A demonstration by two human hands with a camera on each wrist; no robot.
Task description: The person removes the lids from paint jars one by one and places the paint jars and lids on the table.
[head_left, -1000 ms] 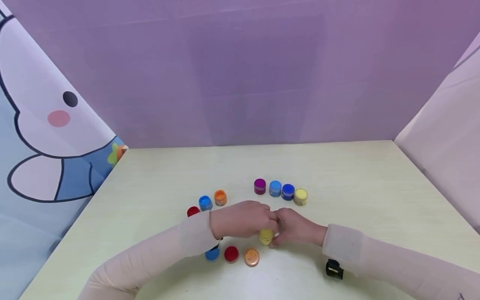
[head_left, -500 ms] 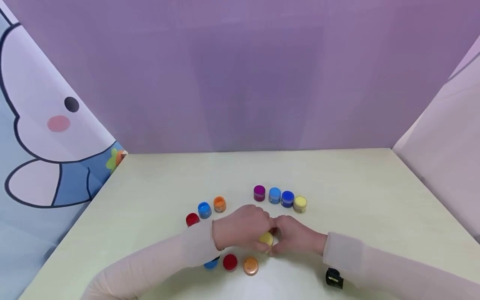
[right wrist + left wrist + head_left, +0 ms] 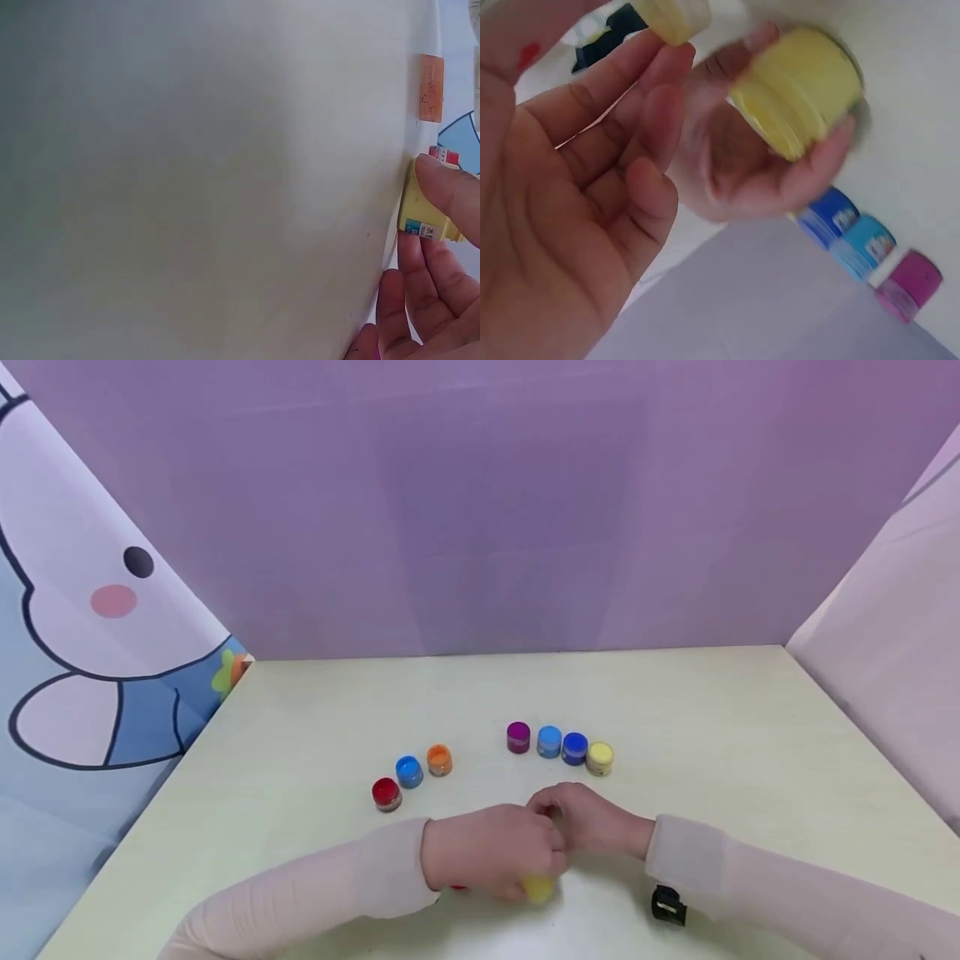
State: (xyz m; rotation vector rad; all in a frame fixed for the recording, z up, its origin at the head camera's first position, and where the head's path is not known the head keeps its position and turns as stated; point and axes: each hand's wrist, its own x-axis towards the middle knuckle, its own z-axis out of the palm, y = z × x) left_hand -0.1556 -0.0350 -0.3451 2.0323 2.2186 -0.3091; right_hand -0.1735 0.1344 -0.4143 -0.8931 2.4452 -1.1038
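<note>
Yellow jar (image 3: 802, 90): in the right hand above the near middle of the table (image 3: 750, 735), its rim turned toward the left hand; whether it touches the table I cannot tell.
Right hand (image 3: 596, 818): pinches the jar between thumb and fingers.
Left hand (image 3: 495, 852): pinches the yellow lid (image 3: 673, 19) between thumb and finger, its other fingers loosely bent.
Yellow lid: apart from the jar, on its near side, blurred.
Far row, left to right: purple jar (image 3: 518, 737), light blue jar (image 3: 549, 742), dark blue jar (image 3: 574, 748), second yellow jar (image 3: 599, 758).
Left row, near to far: red jar (image 3: 386, 794), blue jar (image 3: 408, 772), orange jar (image 3: 439, 760).
Backdrop: purple cloth (image 3: 510, 510).
</note>
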